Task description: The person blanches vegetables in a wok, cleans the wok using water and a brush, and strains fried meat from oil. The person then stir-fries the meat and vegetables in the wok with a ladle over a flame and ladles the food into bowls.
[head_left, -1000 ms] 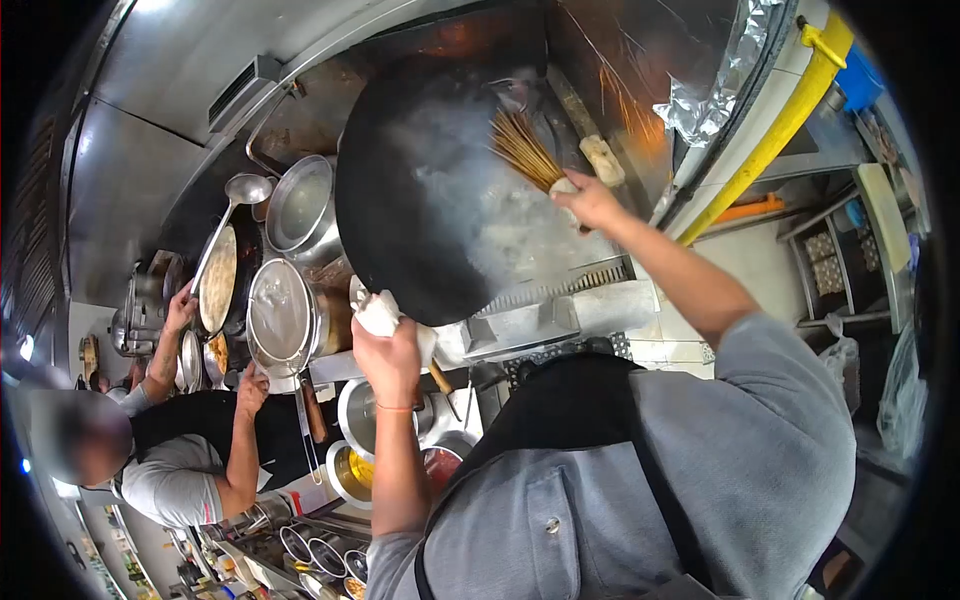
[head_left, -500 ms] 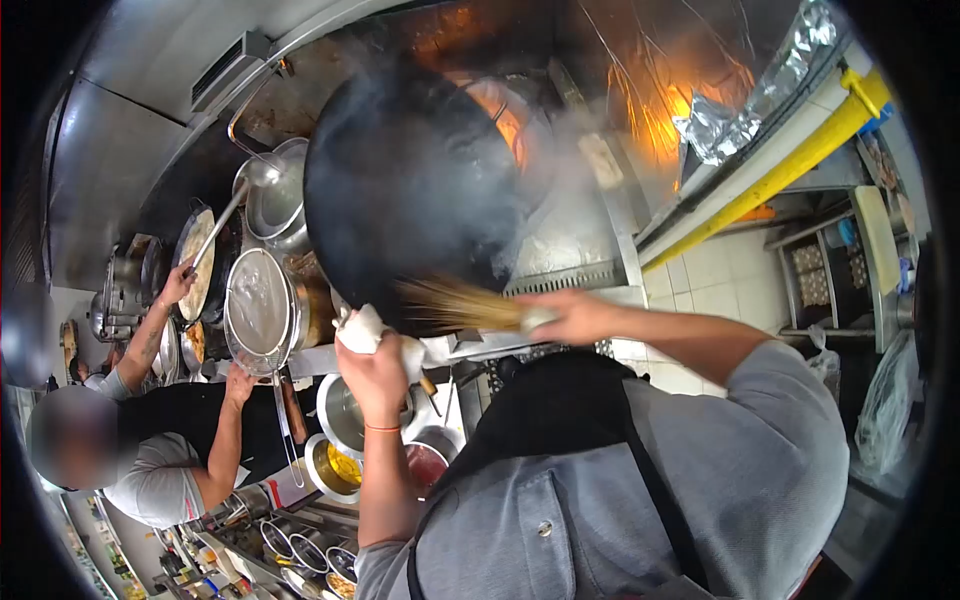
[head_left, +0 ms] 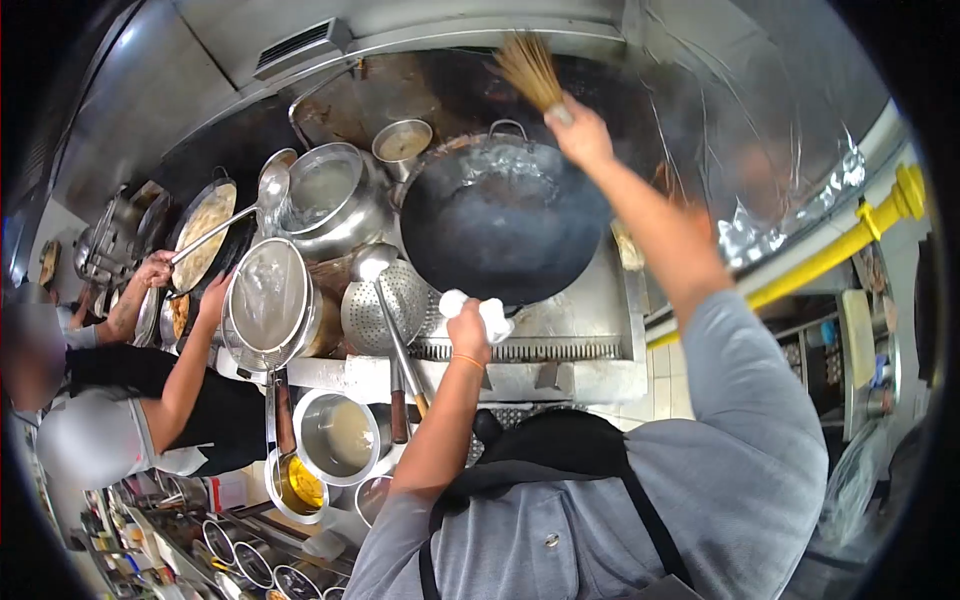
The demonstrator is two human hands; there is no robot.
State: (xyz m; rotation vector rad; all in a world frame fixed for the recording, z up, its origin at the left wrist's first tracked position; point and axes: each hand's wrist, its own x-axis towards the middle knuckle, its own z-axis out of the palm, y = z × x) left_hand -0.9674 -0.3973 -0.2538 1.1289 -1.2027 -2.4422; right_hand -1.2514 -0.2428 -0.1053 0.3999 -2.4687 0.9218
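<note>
A large dark wok point(head_left: 505, 235) rests level on the stove, with a little haze and shiny wetness inside. My left hand point(head_left: 468, 333) is closed on a white cloth point(head_left: 492, 318) at the wok's near edge, where the cloth hides the wok's handle if there is one. Raised beyond the wok's far right side, my right hand point(head_left: 583, 135) grips a bamboo brush point(head_left: 530, 72) by its bound end, bristles pointing up and left. A ladle point(head_left: 375, 262) and a perforated skimmer point(head_left: 385, 305) lie just left of the wok.
At the left, a co-worker point(head_left: 150, 410) holds another ladle over a pan point(head_left: 208, 225). Pots point(head_left: 325, 190), a mesh strainer point(head_left: 268, 295) and a bowl of yellow liquid point(head_left: 300, 485) stand nearby. A yellow pipe point(head_left: 830, 250) runs along the right.
The wok has gone from tilted up to level on the stove. My right hand has swung the brush from the near edge up beyond the far side. The fire glow has faded.
</note>
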